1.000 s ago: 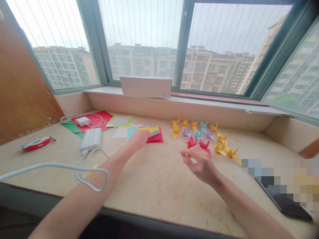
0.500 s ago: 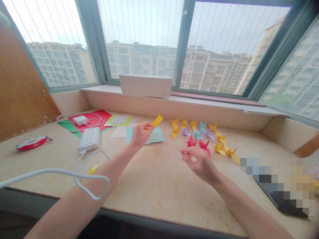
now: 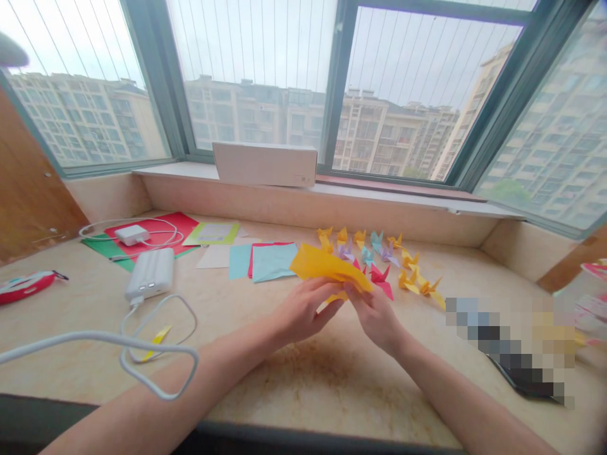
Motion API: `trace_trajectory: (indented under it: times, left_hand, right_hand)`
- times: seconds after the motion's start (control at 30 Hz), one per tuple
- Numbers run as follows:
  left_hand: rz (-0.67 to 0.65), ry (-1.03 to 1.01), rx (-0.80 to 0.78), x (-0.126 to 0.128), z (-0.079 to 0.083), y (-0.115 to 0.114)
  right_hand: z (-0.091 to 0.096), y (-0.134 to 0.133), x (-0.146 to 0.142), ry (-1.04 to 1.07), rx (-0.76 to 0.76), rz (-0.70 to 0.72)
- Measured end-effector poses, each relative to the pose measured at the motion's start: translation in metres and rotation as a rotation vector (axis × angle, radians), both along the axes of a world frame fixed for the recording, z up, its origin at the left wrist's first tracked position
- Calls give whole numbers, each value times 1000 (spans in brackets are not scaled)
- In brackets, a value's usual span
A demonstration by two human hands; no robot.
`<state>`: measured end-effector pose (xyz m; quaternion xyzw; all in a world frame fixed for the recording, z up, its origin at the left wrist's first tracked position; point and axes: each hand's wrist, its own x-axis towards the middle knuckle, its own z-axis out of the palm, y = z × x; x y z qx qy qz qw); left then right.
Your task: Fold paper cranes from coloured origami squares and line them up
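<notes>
A sheet of yellow paper (image 3: 327,262), partly opened out and curved, is held above the tabletop between both hands. My left hand (image 3: 306,309) grips its lower edge, thumb underneath and fingers on top. On the other side, my right hand (image 3: 377,316) pinches the right end of the sheet, its fingertips almost touching the left ones. Just behind the hands stand several folded paper cranes: a red crane (image 3: 380,278), a yellow crane (image 3: 429,287), a light blue crane (image 3: 367,254) and a purple crane (image 3: 389,254) among them. Light blue paper (image 3: 274,262) lies left of the yellow sheet.
A white power bank (image 3: 150,272) with a looping white cable (image 3: 161,395) sits at left, near a charger (image 3: 131,235) on red paper (image 3: 177,226). A red-and-white pouch (image 3: 26,287) lies far left. A dark, pixelated object (image 3: 521,379) is at right.
The yellow paper, narrow in my left hand before, has moved right and now shows a wider face. My right hand has closed on it. The camera view has shifted slightly right.
</notes>
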<state>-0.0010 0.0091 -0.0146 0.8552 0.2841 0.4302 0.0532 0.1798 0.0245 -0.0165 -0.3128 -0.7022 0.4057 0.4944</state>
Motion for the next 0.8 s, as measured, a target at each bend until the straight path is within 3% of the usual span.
trace_trajectory:
  times: [0.1,0.17,0.27,0.33,0.47,0.53,0.7,0.8]
  left_hand:
    - [104,-80,12,-7,6,5]
    - [234,-165,23,-12,10,10]
    - [339,-308,-135,-16,14,18]
    - [318,-434,-360,-17,14,22]
    - [50,-556,-743,-17,11,27]
    - [12,-611,-783,-17,11,26]
    - [58,-770,-772,-17,15,25]
    - [49,-815,-811,-17,16,24]
  right_hand:
    - [4,6,6,96,-93,-91]
    - [8,9,11,146,-166,-74]
    - [13,13,18,199,-242,-51]
    - [13,16,21,234,-255,-34]
    - [11,21,24,249,-278,-32]
    - [13,22,26,253,-282,-23]
    - [19,22,28,240,-222,28]
    - [19,25,27,256,-259,-11]
